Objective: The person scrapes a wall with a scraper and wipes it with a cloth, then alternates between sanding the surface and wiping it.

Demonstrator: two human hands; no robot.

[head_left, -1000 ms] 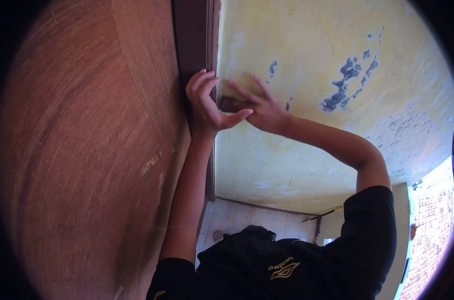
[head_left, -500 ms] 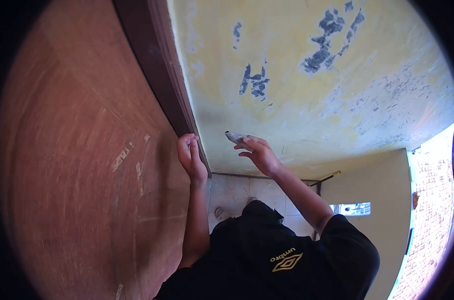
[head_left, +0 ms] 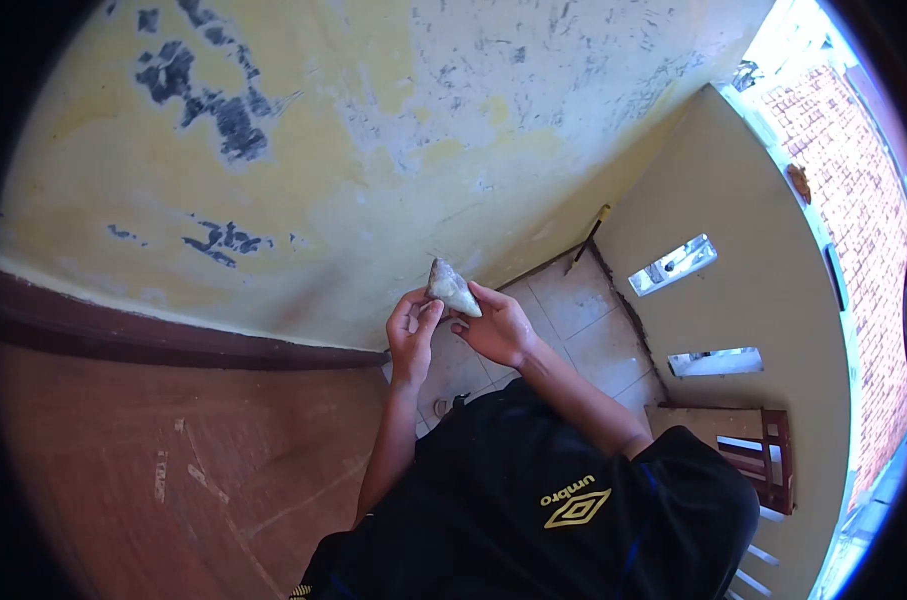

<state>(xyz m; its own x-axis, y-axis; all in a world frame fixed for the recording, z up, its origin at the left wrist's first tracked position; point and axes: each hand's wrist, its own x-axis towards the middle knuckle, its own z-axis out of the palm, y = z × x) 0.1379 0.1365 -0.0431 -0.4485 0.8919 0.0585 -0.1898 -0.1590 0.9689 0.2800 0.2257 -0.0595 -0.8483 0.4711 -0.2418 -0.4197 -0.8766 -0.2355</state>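
A small folded piece of whitish-grey material (head_left: pixel 453 289), roughly triangular with a darker left side, is held between both hands in front of the yellow wall (head_left: pixel 323 230). My left hand (head_left: pixel 411 332) pinches its left edge with thumb and fingers. At its right edge, my right hand (head_left: pixel 500 327) grips it with the fingers closed. What the material is, I cannot make out. The wall behind has dark grey patches of peeled paint and paler scuffed areas.
A reddish-brown door (head_left: pixel 273 430) and its dark frame (head_left: pixel 173 342) are at the lower left. A stick with a yellow end (head_left: pixel 601 214) leans in the corner above the tiled floor (head_left: pixel 573 320). On the right, a pale low wall (head_left: pixel 693 310) has slots, with a wooden rack (head_left: pixel 773 455) beside it.
The view has turned toward the right. My left hand has left the door frame and now grips the piece together with my right hand, which held it alone before.
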